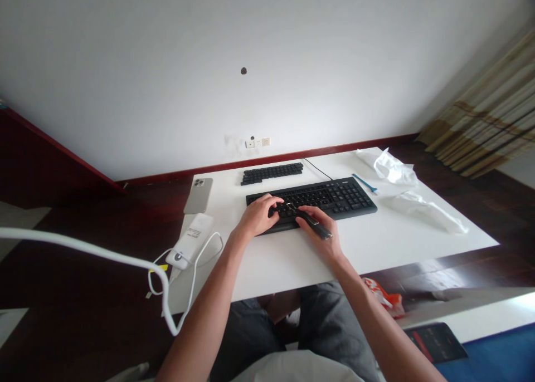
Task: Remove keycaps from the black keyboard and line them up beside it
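Observation:
A black computer keyboard (311, 200) lies on the white desk (401, 243), with my hands over its left and middle keys. My right hand (314, 229) is shut on a black-handled keycap puller (315, 225), whose thin metal wire tip (289, 205) reaches down onto the keys. My left hand (258, 215) rests with curled fingers on the keys just left of that tip. Beyond the keyboard lies a block of loose dark keycaps (271, 173) in rows. Whatever lies under my fingers is hidden.
A phone (198, 195) and a white power bank (189, 240) with white cables lie at the desk's left. To the right are a blue stick (364, 182) and white plastic bags (393, 167). A thick white cable (83, 247) crosses the near left.

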Tool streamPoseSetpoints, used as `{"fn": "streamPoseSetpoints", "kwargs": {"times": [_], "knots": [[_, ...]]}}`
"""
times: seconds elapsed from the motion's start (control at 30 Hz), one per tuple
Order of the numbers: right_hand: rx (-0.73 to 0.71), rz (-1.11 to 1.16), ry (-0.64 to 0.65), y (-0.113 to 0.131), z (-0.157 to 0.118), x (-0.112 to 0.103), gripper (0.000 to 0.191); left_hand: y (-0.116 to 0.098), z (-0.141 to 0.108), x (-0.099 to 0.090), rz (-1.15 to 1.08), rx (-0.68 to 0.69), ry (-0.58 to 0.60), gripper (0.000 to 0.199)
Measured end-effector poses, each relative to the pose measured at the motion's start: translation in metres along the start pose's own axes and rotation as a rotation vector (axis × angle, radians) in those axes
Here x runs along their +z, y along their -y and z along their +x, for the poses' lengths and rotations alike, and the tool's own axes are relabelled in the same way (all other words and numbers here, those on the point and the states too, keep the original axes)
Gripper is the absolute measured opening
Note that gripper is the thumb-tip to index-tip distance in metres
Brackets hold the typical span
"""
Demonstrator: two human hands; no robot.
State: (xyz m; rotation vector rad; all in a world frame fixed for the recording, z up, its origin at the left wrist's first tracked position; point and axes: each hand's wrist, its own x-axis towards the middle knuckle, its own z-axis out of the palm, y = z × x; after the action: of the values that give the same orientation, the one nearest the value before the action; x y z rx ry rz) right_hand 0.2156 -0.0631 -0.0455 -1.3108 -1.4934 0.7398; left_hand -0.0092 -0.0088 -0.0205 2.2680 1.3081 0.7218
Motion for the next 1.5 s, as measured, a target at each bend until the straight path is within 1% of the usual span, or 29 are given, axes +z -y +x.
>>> {"fn": "streamPoseSetpoints", "kwargs": {"times": [0.1, 0.2, 0.33, 0.47, 0.6, 0.77, 0.87, 1.0, 1.13, 1.33, 1.5], "knots": [[0.002, 0.02, -0.005, -0.002, 0.002, 0.002, 0.038, 0.0, 0.001, 0.001, -0.008, 0.009, -0.013, 0.042], [0.03, 0.024, -0.02, -0.001, 0.006, 0.005, 0.036, 0.0, 0.001, 0.001, -0.016, 0.052, -0.051, 0.045], [0.06, -0.059, -0.034, 0.008, 0.016, 0.008, 0.034, -0.002, 0.001, 0.0, -0.004, 0.085, -0.111, 0.051], [0.049, -0.185, -0.009, 0.018, 0.022, 0.011, 0.029, -0.002, 0.001, 0.0, -0.009, 0.099, -0.096, 0.047], [-0.019, -0.286, 0.016, 0.022, 0.023, 0.013, 0.026, -0.001, 0.002, 0.001, 0.004, 0.078, -0.083, 0.036], [-0.064, -0.336, -0.014, 0.022, 0.021, 0.013, 0.03, -0.002, 0.003, 0.0, -0.002, 0.05, -0.071, 0.036], [-0.065, -0.35, -0.024, 0.021, 0.021, 0.013, 0.028, -0.003, 0.003, 0.0, 0.002, 0.055, -0.065, 0.035], [-0.036, -0.332, 0.048, 0.02, 0.024, 0.014, 0.023, -0.002, 0.003, 0.002, 0.023, 0.058, -0.057, 0.032], [0.022, -0.254, 0.123, 0.021, 0.032, 0.013, 0.019, -0.002, 0.002, 0.001, 0.034, 0.014, -0.019, 0.027], [-0.013, -0.162, 0.324, 0.025, 0.047, 0.009, 0.018, -0.004, 0.001, 0.0, 0.05, -0.005, 0.024, 0.031], [0.06, -0.127, 0.357, 0.024, 0.061, 0.008, 0.024, -0.006, 0.001, -0.001, 0.057, -0.007, 0.029, 0.03]]}}
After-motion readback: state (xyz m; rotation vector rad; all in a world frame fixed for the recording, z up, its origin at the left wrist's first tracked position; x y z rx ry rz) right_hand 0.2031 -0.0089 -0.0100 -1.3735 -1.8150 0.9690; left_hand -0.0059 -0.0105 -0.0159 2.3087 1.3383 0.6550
